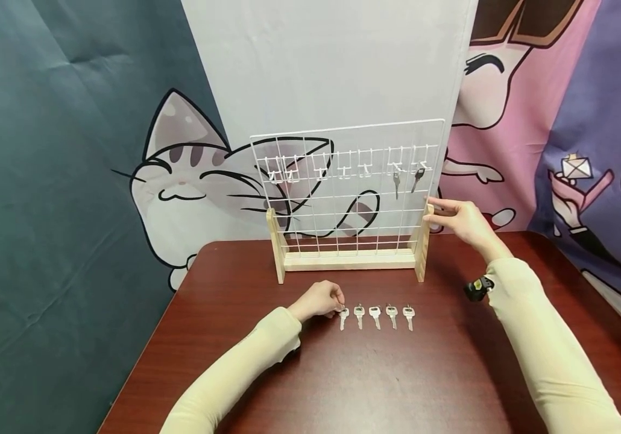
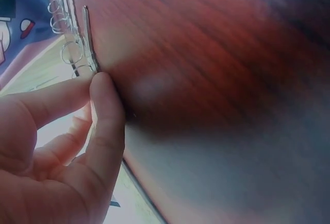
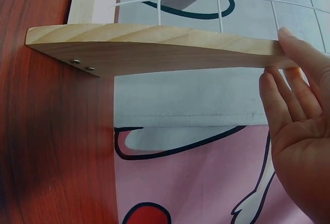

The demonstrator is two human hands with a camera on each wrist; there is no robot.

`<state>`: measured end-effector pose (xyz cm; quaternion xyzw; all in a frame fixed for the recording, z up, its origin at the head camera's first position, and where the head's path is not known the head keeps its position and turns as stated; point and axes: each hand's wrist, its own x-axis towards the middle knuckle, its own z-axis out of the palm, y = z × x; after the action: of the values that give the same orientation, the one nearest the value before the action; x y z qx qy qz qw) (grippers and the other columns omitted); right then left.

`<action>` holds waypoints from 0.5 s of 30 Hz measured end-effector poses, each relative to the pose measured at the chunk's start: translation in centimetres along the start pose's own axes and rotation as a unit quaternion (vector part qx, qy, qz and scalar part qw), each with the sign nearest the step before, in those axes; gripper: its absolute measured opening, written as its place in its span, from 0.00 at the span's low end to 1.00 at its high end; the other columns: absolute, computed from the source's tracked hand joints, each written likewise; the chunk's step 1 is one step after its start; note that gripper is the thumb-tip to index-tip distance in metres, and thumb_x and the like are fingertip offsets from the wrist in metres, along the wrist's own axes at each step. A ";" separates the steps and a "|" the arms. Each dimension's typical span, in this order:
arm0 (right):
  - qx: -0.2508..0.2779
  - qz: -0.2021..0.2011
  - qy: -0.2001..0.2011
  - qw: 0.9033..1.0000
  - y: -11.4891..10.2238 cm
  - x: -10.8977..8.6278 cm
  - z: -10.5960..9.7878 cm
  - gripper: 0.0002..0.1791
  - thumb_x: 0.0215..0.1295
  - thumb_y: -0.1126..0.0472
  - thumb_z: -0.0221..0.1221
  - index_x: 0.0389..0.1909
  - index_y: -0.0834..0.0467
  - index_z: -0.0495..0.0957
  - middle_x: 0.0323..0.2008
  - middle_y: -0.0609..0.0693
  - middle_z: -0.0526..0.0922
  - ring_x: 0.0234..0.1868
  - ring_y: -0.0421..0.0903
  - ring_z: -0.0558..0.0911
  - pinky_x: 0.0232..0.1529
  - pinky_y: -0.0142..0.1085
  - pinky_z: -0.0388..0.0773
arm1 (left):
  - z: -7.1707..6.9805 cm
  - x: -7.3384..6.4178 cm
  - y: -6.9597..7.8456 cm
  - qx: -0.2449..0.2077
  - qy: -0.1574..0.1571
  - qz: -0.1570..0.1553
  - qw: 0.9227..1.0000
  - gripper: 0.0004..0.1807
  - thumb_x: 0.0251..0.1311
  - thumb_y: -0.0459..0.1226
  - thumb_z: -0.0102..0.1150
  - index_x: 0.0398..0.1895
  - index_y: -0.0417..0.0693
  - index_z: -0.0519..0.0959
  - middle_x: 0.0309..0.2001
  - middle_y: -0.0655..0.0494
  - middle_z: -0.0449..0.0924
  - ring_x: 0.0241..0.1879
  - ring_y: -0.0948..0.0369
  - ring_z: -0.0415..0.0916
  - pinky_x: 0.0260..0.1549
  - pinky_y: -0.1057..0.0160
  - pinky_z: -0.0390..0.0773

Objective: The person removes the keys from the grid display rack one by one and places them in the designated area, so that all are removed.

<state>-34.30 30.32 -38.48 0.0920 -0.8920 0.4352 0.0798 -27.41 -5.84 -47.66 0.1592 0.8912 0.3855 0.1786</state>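
Observation:
My left hand (image 1: 321, 299) is low over the table, its thumb and forefinger pinching the head of the leftmost key (image 1: 343, 318) in a row of several silver keys. That key (image 2: 87, 38) lies along the tabletop in the left wrist view, its ring partly hidden by the fingers. My right hand (image 1: 465, 223) grips the upper end of the right wooden post of a white wire grid rack (image 1: 346, 194). In the right wrist view the thumb and fingers of the right hand (image 3: 304, 95) lie on opposite sides of the post (image 3: 170, 54).
Two keys hang from the rack's right-hand hooks, a silver one (image 1: 397, 184) and a dark-headed one (image 1: 418, 178). Several other white hooks (image 1: 321, 174) bear nothing. The rack stands on a reddish-brown table (image 1: 375, 380) against a printed cloth backdrop (image 1: 332, 66).

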 end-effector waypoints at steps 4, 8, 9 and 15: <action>-0.003 0.001 0.001 1.000 0.0 0.0 0.0 0.34 0.62 0.45 0.69 0.67 0.51 0.75 0.59 0.55 0.80 0.56 0.48 0.80 0.39 0.20 0.69 | 0.1 0.0 -0.2 0.021 0.006 0.006 1.000 0.07 0.56 0.25 0.66 0.25 0.41 0.78 0.20 0.57 0.76 0.16 0.66 0.74 0.18 0.69 0.80; 0.002 0.005 0.001 1.000 0.0 0.1 -0.1 0.34 0.62 0.45 0.69 0.68 0.52 0.75 0.59 0.55 0.81 0.55 0.46 0.81 0.39 0.19 0.72 | 0.0 0.1 -0.1 0.028 0.006 0.002 1.000 0.07 0.58 0.27 0.65 0.25 0.42 0.79 0.19 0.57 0.76 0.16 0.66 0.73 0.17 0.70 0.79; 0.006 0.007 -0.001 1.000 -0.1 0.1 -0.1 0.34 0.62 0.46 0.69 0.68 0.52 0.75 0.59 0.56 0.80 0.55 0.45 0.81 0.39 0.20 0.74 | 0.0 0.1 0.0 0.030 0.007 0.003 1.000 0.07 0.57 0.26 0.65 0.25 0.42 0.79 0.19 0.56 0.77 0.15 0.65 0.73 0.17 0.70 0.79; 0.012 0.006 0.002 1.000 -0.1 0.0 -0.1 0.34 0.62 0.46 0.70 0.67 0.52 0.75 0.60 0.56 0.80 0.57 0.49 0.80 0.38 0.20 0.73 | 0.0 0.1 0.0 0.040 0.004 0.001 0.999 0.06 0.58 0.27 0.64 0.25 0.43 0.78 0.20 0.55 0.78 0.15 0.64 0.74 0.17 0.68 0.80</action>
<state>-34.31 30.33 -38.34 0.0873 -0.8872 0.4463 0.0776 -27.55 -5.79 -47.64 0.1651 0.9064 0.3506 0.1682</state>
